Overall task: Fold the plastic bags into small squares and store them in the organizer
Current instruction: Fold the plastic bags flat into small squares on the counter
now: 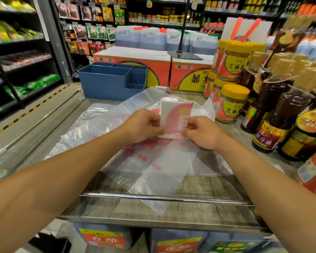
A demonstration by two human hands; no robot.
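While my left hand [144,125] and right hand [202,132] pinch the folded bag [175,115] at frame centre, the organizer [111,81] lies up-left, nearer my left.

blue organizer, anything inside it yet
The visible upper parts of the blue organizer compartments show no folded bags. Their bottoms are hidden by its walls. Both hands are pinching the folded bag.

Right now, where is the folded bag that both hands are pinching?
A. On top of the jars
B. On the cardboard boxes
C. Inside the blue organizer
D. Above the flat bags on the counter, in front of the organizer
D: the left hand and right hand pinch the folded bag over the flat bags; the organizer stands behind.
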